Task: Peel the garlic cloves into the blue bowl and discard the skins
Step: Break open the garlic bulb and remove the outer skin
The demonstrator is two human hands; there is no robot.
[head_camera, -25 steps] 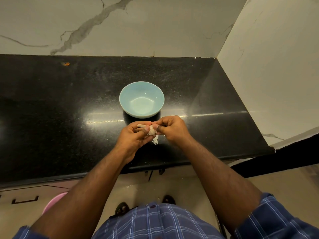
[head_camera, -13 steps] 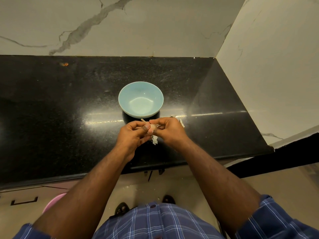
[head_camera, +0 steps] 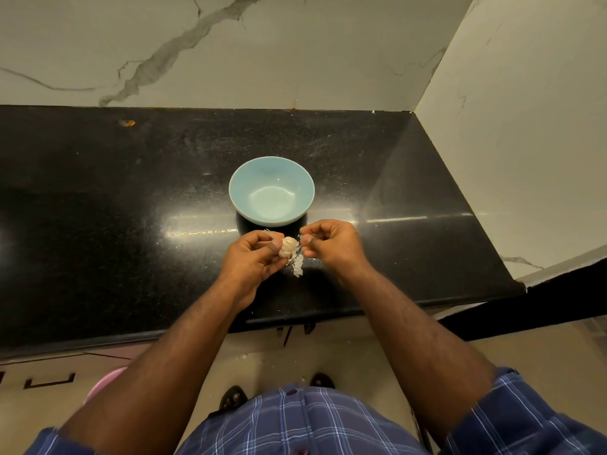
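1. Head view, so: blue bowl point(head_camera: 272, 190), glossy, round, nothing in it, on black speckled counter point(head_camera: 98, 224).
2. Just nearer than the bowl, left hand point(head_camera: 254, 259) grips garlic bulb point(head_camera: 288, 247); papery skin point(head_camera: 297, 266) hangs below.
3. Right hand point(head_camera: 331, 246), fingers curled, pinches a small skin scrap beside the bulb.
4. Marble wall point(head_camera: 295, 50) behind the bowl.

Left hand point(head_camera: 253, 257) gripping garlic bulb point(head_camera: 288, 248), papery skin point(head_camera: 297, 266) dangling; right hand point(head_camera: 331, 242) curled just beside; blue bowl point(head_camera: 242, 178) beyond.

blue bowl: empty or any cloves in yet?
Empty. The blue bowl stands upright, its bare glossy inside showing only light reflections; no cloves or skins.
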